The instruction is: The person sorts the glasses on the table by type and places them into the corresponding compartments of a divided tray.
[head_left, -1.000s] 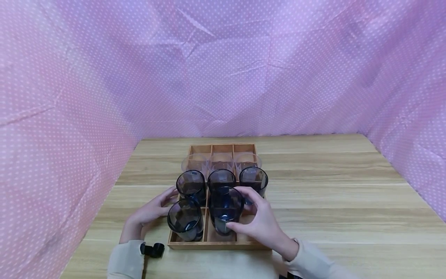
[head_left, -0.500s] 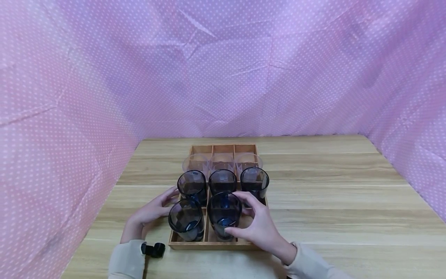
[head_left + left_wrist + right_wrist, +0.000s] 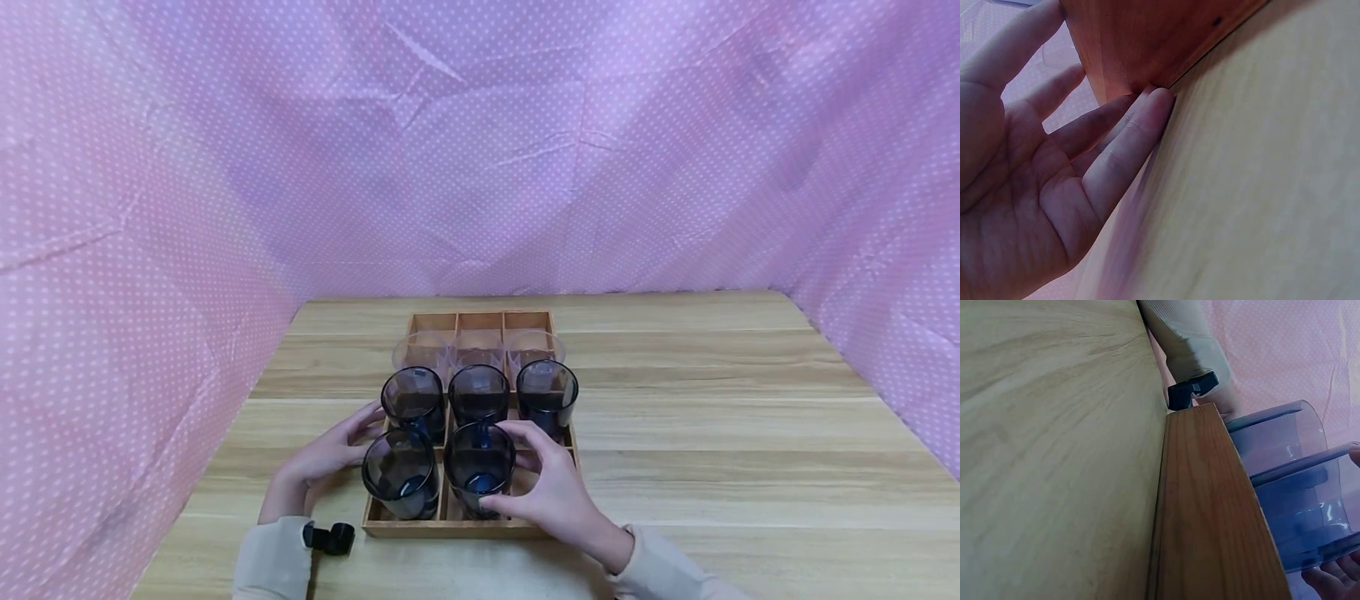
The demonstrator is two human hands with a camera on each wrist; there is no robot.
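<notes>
In the head view, my right hand (image 3: 551, 492) grips a dark tinted glass (image 3: 480, 475) between thumb and fingers. The glass stands in the front middle compartment of a divided wooden box (image 3: 480, 529); in the right wrist view its lower part is hidden behind the box wall (image 3: 1216, 494). My left hand (image 3: 326, 458) rests its extended fingers against the box's left side; the left wrist view shows the fingertips (image 3: 1157, 109) at the wall's bottom edge. Left of the held glass, a second dark glass (image 3: 397, 475) occupies the front left compartment.
Behind stand three more dark glasses (image 3: 412, 396) in a row, then three clear glasses (image 3: 476, 346). The box's back row (image 3: 480, 320) holds nothing. A pale wooden table (image 3: 712, 433) extends around it, bounded by pink dotted cloth (image 3: 480, 167).
My right hand has lowered the dark glass into the front middle compartment, moving slightly toward the front. The left hand stays at the box's side.
</notes>
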